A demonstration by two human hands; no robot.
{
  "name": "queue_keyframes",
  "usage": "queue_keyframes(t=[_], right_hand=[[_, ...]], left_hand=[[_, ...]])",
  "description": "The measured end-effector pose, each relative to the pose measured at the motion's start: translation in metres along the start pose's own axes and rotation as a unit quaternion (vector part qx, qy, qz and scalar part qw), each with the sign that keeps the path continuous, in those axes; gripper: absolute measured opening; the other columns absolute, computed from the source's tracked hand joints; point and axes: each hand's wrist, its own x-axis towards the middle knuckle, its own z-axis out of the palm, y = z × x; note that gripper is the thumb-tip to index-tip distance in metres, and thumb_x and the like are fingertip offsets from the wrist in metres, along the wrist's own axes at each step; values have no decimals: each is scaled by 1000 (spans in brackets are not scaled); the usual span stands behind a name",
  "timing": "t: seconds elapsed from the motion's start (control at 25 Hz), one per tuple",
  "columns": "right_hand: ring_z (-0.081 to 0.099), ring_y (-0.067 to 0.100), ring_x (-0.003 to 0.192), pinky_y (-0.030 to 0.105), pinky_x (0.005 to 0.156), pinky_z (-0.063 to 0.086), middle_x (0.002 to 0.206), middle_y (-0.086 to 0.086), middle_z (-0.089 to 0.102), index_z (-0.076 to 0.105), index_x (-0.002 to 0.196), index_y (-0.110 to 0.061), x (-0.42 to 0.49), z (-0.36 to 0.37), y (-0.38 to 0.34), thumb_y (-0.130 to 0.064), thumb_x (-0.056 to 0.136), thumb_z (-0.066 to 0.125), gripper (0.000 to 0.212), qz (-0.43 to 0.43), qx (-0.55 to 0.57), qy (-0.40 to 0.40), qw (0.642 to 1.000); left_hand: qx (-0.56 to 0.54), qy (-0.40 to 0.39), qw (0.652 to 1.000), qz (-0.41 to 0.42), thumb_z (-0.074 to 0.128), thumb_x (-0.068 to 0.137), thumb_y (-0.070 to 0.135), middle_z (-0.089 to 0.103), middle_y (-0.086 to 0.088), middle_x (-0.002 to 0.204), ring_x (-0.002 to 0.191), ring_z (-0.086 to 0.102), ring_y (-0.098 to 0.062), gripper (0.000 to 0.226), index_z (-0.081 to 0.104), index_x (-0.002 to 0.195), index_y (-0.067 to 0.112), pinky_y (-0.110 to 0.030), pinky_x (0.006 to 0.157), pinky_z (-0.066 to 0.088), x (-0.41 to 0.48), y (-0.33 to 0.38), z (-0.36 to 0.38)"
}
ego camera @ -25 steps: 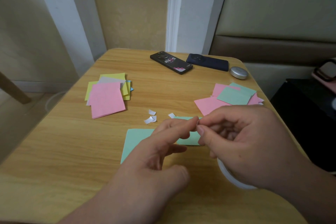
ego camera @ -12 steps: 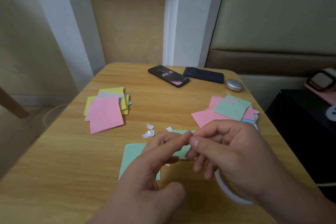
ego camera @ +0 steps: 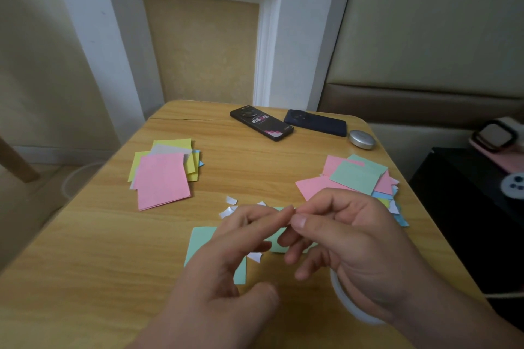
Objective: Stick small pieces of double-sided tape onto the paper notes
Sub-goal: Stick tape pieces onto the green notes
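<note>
While your two hands meet above the light wooden table (ego camera: 85,249), your left hand (ego camera: 226,278) reaches in from below with its fingers extended toward your right hand (ego camera: 354,241), and the tips of both come together at one spot. Your right thumb and forefinger are pinched narrow there; whatever sits between them is too small to make out, so I cannot tell what either hand grips (the left fingertips only touch the same spot). Under your hands lie two mint-green square paper notes (ego camera: 202,244), both partly hidden by your fingers. Small white scraps of tape backing (ego camera: 231,201) lie just beyond your left fingertips, and another white scrap (ego camera: 255,256) shows between your hands. A white ring-shaped roll of tape (ego camera: 344,299) peeks out from under your right wrist. On the left sits a stack of pink and yellow paper notes (ego camera: 161,178); on the right, a loose pile of pink, green and blue paper notes (ego camera: 357,176). Along the far edge rest a black phone (ego camera: 262,126), a dark blue phone (ego camera: 316,122) and a small silver oval case (ego camera: 362,139).
</note>
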Motion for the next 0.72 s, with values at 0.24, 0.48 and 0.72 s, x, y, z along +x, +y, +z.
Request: queue_keyframes(t=[0.24,0.48,0.72], right_hand=[[67,29,57,31,45,53,72,22,71,75,74,-10,1,0,4,-7,73,66,9,-15,16,-7,1000],[68,23,50,31,42,55,67,11,72,70,82,-2,-11,-1,-1,-11,74,80,15,-137,-149,51,978],[66,21,47,39,40,52,67,-4,70,73,82,-21,-16,-1,5,-12,78,75,10,-259,-275,104,920]], left_hand=[[-59,14,998,0,62,65,-2,63,6,115,113,61,-18,67,72,121,33,-27,94,48,0,3,2],[-171,11,985,-26,65,55,18,64,-7,124,113,59,-20,63,75,116,29,-28,90,51,-1,5,5],[-170,-6,985,-21,60,55,13,61,-9,130,117,56,-23,69,72,122,27,-30,93,48,-3,4,7]])
